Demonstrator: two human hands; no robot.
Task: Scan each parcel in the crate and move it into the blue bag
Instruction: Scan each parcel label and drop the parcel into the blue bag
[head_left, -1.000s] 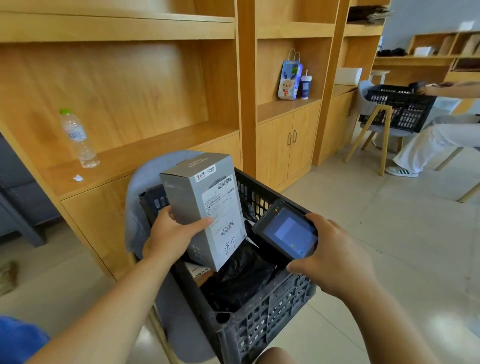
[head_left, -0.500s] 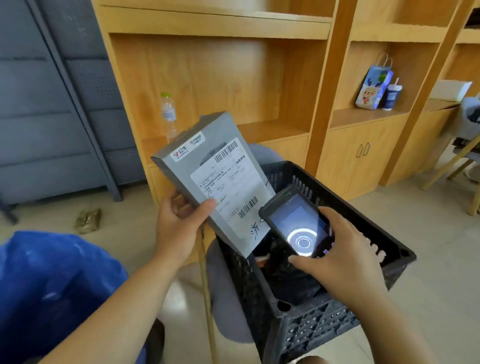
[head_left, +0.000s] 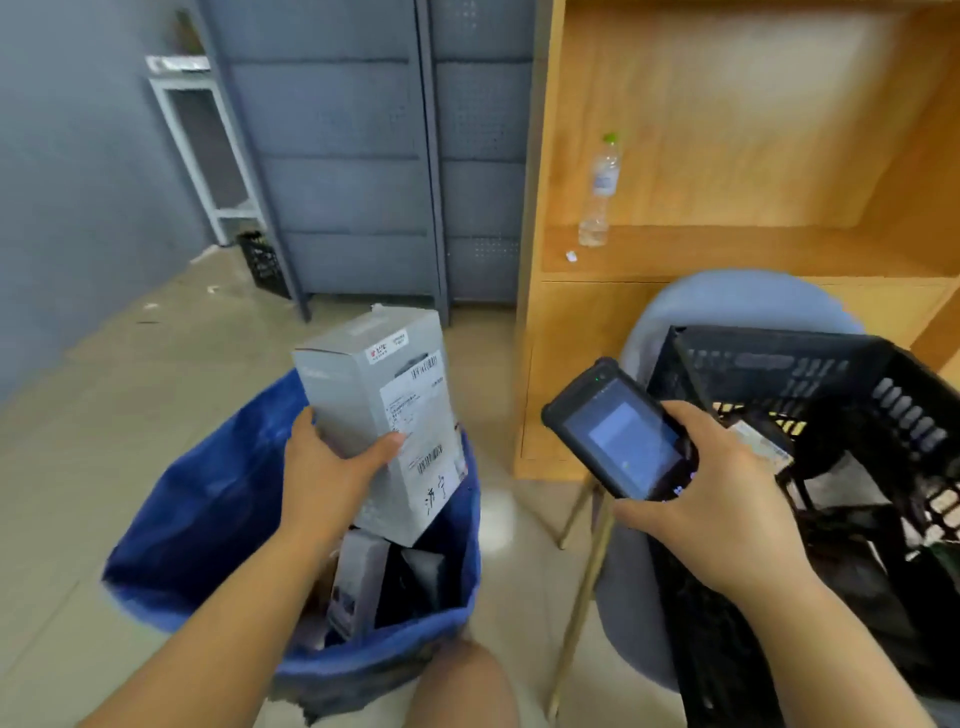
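Swinging from the crate (head_left: 857, 395) at 3 o'clock, the left hand (head_left: 324, 467) now grips the scanned box (head_left: 379, 415) above the blue bag (head_left: 208, 509); the right hand (head_left: 711, 499) clasps the scanner (head_left: 618, 431). Drop comes next.

Matt cardboard parcel (head_left: 374, 410), glossy scanner (head_left: 618, 431)

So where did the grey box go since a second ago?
The left hand carried the grey box leftward, from over the black crate to above the blue bag, still gripping it. The right hand still holds the scanner by the crate.
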